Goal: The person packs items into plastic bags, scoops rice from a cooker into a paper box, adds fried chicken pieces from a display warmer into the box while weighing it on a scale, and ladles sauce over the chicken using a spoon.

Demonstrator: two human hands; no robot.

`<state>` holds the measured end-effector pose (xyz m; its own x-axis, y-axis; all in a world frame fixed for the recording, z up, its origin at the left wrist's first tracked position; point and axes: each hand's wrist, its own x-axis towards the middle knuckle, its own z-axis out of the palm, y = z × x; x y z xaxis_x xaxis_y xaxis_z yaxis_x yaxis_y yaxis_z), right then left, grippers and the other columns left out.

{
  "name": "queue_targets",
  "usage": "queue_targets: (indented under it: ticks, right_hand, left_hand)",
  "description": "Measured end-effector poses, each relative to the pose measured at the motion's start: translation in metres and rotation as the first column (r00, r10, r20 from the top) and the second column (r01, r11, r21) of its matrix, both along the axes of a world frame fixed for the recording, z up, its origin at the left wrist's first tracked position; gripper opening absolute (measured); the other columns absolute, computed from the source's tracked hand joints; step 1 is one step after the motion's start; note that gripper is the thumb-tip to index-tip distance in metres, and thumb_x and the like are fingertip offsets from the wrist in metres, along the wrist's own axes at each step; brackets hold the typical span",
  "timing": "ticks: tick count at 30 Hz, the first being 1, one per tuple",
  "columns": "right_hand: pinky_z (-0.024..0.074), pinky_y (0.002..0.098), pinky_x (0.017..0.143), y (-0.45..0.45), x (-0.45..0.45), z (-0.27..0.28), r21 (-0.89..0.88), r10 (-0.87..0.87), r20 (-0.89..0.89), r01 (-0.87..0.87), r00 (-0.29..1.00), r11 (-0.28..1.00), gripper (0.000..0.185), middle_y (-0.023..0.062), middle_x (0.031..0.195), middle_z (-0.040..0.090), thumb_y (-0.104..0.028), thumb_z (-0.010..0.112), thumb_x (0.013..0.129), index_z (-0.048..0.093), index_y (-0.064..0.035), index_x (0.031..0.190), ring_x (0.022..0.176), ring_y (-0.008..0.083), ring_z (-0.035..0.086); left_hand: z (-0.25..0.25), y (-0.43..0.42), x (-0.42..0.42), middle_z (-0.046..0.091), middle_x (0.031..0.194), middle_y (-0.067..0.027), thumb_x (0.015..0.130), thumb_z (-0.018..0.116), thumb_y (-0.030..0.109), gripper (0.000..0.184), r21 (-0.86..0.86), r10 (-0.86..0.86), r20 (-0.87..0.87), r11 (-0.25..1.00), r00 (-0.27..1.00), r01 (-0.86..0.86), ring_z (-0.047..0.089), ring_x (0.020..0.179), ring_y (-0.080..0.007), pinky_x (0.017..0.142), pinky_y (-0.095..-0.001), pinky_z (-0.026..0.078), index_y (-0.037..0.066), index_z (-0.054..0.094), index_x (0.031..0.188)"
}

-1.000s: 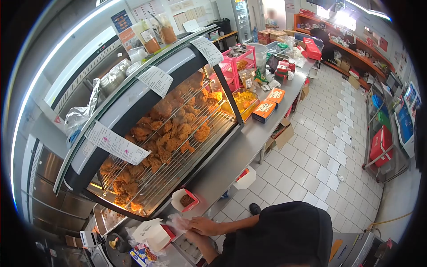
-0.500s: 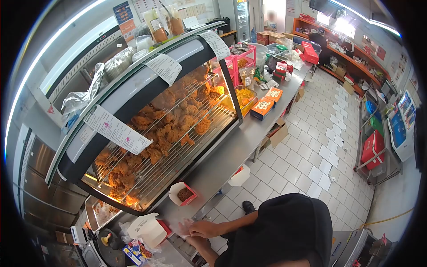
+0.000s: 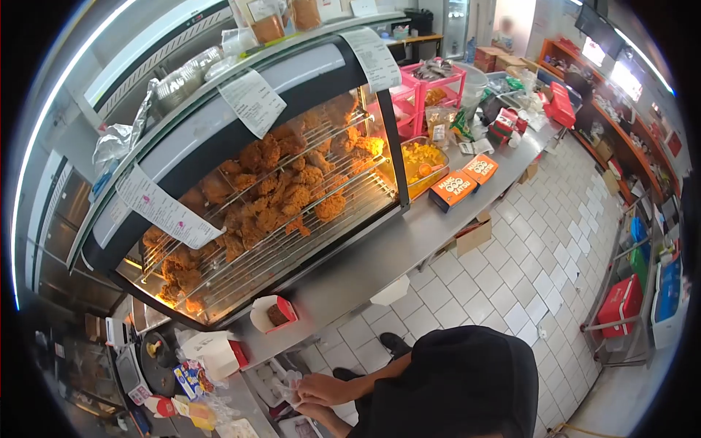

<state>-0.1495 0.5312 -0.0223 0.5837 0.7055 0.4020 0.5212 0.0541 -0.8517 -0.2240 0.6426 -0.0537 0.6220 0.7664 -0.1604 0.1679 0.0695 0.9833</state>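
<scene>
My right hand (image 3: 325, 389) is closed on thin clear plastic (image 3: 291, 387), which bunches at its fingertips. Just below it, my left hand (image 3: 320, 415) is closed at the same plastic, its fingertips partly hidden. Both hands are low in the view, over trays (image 3: 272, 379) at the counter's edge. To their upper left a white and red carton (image 3: 212, 352) lies on the counter. An open red and white box (image 3: 274, 314) with brown food inside stands below the glass warmer.
A lit warmer (image 3: 307, 266) full of fried chicken spans the left and centre. Two orange boxes (image 3: 454, 190), a yellow food tray (image 3: 423, 166) and a pink rack (image 3: 438, 91) stand farther along the counter (image 3: 365, 274). A red cooler (image 3: 619, 305) is at right.
The view has turned, so more of the lower left counter shows. My hands, still together on the plastic, have moved down and away from the white and red carton.
</scene>
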Motion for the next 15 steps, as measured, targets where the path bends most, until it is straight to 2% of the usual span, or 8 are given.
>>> queue_targets:
  ticks: [3, 6, 9, 12, 15]
  right_hand:
    - [0.0421, 0.0400, 0.080, -0.021, -0.006, 0.003, 0.061, -0.056, 0.006, 0.056, 0.998, 0.997, 0.021, 0.0040, 0.102, 0.057, -0.027, 0.064, 0.091, 0.058, -0.0123, 0.105, 0.095, 0.0265, 0.053]
    - [0.0415, 0.0390, 0.081, -0.025, -0.013, -0.010, -0.068, -0.010, 0.193, 0.024, 0.981, 0.997, 0.025, 0.0024, 0.102, 0.058, -0.030, 0.063, 0.091, 0.058, -0.0125, 0.109, 0.096, 0.0235, 0.053]
    - [0.0413, 0.0373, 0.082, -0.025, -0.007, -0.004, -0.156, 0.063, 0.137, -0.042, 0.989, 0.987, 0.027, 0.0010, 0.102, 0.059, -0.031, 0.062, 0.091, 0.059, -0.0127, 0.111, 0.097, 0.0221, 0.052]
    - [0.0411, 0.0366, 0.081, -0.021, -0.006, -0.025, -0.255, 0.066, 0.211, -0.010, 0.975, 0.967, 0.026, 0.0006, 0.102, 0.060, -0.030, 0.060, 0.091, 0.060, -0.0135, 0.112, 0.097, 0.0214, 0.053]
    - [0.0412, 0.0387, 0.081, -0.024, -0.011, -0.032, -0.182, 0.079, 0.194, -0.043, 0.978, 0.982, 0.024, 0.0013, 0.097, 0.062, -0.026, 0.063, 0.089, 0.063, -0.0123, 0.108, 0.093, 0.0222, 0.057]
  left_hand:
    - [0.003, -0.020, -0.008, 0.064, 0.115, -0.0168, 0.098, 0.054, 0.015, 0.029, 0.020, 0.068, -0.008, 0.997, 0.998, -0.068, 0.062, 0.102, -0.0231, 0.089, -0.0306, 0.049, -0.005, 0.057, 0.118]
    - [-0.003, -0.042, -0.025, 0.064, 0.115, -0.0165, 0.098, 0.054, 0.015, 0.028, 0.032, 0.123, -0.005, 0.992, 0.992, -0.123, 0.062, 0.102, -0.0226, 0.088, -0.0305, 0.049, -0.005, 0.057, 0.118]
    - [-0.009, -0.051, -0.037, 0.064, 0.115, -0.0163, 0.098, 0.054, 0.015, 0.028, 0.043, 0.133, 0.000, 0.990, 0.991, -0.133, 0.062, 0.102, -0.0222, 0.088, -0.0304, 0.049, -0.005, 0.056, 0.118]
    - [-0.007, -0.055, -0.040, 0.064, 0.114, -0.0161, 0.098, 0.054, 0.015, 0.028, 0.033, 0.158, 0.002, 0.987, 0.987, -0.158, 0.062, 0.102, -0.0218, 0.088, -0.0303, 0.049, -0.005, 0.056, 0.118]
    - [0.016, -0.063, -0.029, 0.064, 0.111, -0.0151, 0.098, 0.055, 0.013, 0.025, -0.062, 0.217, -0.001, 0.974, 0.976, -0.217, 0.062, 0.097, -0.0209, 0.085, -0.0304, 0.049, -0.004, 0.055, 0.116]
